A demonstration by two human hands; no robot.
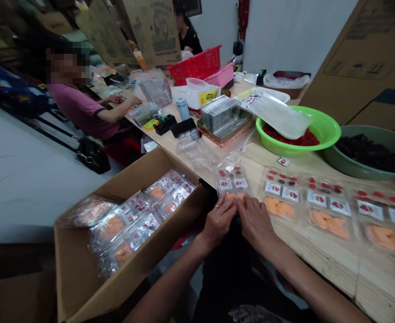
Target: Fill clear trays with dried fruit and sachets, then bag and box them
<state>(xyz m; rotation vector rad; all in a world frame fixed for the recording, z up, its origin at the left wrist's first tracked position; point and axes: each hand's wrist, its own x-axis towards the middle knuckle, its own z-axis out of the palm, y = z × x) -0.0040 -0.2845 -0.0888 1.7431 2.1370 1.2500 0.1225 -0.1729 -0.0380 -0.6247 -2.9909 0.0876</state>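
Observation:
Both of my hands meet at the near edge of a clear plastic pack (pixel 232 177), which shows red and dark pieces, two printed labels and orange pieces. My left hand (pixel 218 220) grips its near left corner with closed fingers. Beside it, my right hand (pixel 255 220) pinches the near right part. The orange pieces are partly covered by my fingers. To the right, several similar clear trays (pixel 327 206) lie in a row on the wooden table. On the left, an open cardboard box (pixel 123 179) holds several wrapped packs (pixel 150 224).
Beyond the pack stand a bright green basin (pixel 332 128) with red pieces and a white tray on top, and a dull green basin (pixel 368 170) of dark pieces. A tin (pixel 231 137) holds stacked clear cases. A co-worker in a pink shirt (pixel 79 105) sits at left.

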